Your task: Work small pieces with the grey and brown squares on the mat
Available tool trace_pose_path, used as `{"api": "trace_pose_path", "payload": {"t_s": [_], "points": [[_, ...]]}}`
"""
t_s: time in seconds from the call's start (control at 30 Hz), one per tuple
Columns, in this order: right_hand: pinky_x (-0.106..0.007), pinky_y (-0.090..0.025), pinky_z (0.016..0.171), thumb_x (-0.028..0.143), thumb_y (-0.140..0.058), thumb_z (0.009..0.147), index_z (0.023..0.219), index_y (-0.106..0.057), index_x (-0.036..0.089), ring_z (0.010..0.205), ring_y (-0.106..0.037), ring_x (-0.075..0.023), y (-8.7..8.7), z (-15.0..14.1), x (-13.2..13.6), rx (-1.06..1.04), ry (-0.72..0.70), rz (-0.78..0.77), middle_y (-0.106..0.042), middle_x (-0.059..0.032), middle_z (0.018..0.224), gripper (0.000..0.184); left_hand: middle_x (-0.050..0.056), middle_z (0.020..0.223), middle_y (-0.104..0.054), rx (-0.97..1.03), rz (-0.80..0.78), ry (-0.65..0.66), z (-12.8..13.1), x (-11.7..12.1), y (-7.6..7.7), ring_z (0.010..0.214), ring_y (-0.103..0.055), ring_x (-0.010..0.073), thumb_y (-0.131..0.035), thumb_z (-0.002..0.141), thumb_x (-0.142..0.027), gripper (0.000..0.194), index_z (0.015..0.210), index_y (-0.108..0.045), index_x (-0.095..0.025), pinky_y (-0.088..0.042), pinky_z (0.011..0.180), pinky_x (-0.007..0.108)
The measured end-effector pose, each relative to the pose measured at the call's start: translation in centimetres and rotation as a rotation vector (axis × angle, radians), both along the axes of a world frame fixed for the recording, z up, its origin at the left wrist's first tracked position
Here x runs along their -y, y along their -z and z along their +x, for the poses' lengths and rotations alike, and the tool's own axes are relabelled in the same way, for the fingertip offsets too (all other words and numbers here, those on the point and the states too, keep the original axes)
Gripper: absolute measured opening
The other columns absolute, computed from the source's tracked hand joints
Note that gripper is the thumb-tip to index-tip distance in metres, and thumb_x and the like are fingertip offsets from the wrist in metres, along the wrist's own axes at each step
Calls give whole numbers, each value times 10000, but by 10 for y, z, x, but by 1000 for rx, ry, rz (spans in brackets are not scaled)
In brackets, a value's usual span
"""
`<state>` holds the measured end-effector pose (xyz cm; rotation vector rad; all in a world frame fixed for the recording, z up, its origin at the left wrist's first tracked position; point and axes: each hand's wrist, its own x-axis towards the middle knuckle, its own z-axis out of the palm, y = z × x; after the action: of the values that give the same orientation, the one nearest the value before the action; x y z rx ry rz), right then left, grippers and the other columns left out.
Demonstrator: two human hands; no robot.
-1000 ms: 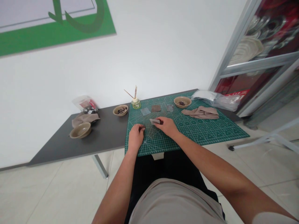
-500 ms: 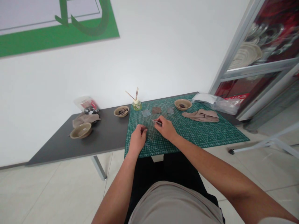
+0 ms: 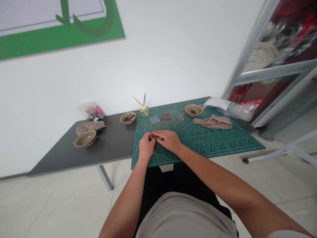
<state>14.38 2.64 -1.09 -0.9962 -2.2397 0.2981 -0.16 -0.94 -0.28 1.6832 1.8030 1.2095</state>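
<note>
Over the front left of the green cutting mat [image 3: 198, 138], my two hands meet. My left hand [image 3: 146, 147] is closed, thumb and fingers pinching a small dark brown piece [image 3: 154, 135] that is mostly hidden. My right hand [image 3: 169, 141] is closed too, its fingertips touching the piece at the left fingers. The thin grey sheet seen in it earlier is now largely covered by the fingers. Beyond the hands lie three small flat squares in a row: a pale blue-grey one [image 3: 155, 119], a brown one [image 3: 165, 116] and a grey one [image 3: 180, 116].
A bowl of dark pieces [image 3: 126, 122], a reed diffuser [image 3: 145, 111] and another bowl [image 3: 190, 114] with dark pieces stand along the back. A brown cloth [image 3: 215, 122] and plastic bag [image 3: 230, 109] lie right. Farther left are a bowl [image 3: 85, 142], cloth [image 3: 89, 126] and bag [image 3: 91, 110].
My right hand has moved left and a little toward me, bringing its grey sheet against the small piece in my left hand. My left hand has stayed nearly in place.
</note>
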Motion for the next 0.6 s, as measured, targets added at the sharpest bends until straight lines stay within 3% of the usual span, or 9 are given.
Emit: {"api": "trace_pose_path", "payload": {"t_s": [0.33, 0.6], "points": [[-370, -453, 1086, 235, -514, 959, 1388, -558, 296, 1300, -555, -185, -8, 3, 5, 94, -158, -29, -514, -13, 1479, 436, -49, 604, -582, 278, -31, 119, -11, -6, 5, 576, -560, 125, -552, 770, -242, 55, 799, -579, -203, -435, 608, 245], [-360, -518, 1016, 220, -484, 967, 1414, -530, 220, 1249, -602, -205, 1, 0, 6, 145, -101, 36, -518, -72, 1470, 449, -49, 577, -596, 223, 0, 12, -6, 2, 1, 550, -562, 120, -584, 791, -249, 56, 763, -581, -201, -424, 583, 239]]}}
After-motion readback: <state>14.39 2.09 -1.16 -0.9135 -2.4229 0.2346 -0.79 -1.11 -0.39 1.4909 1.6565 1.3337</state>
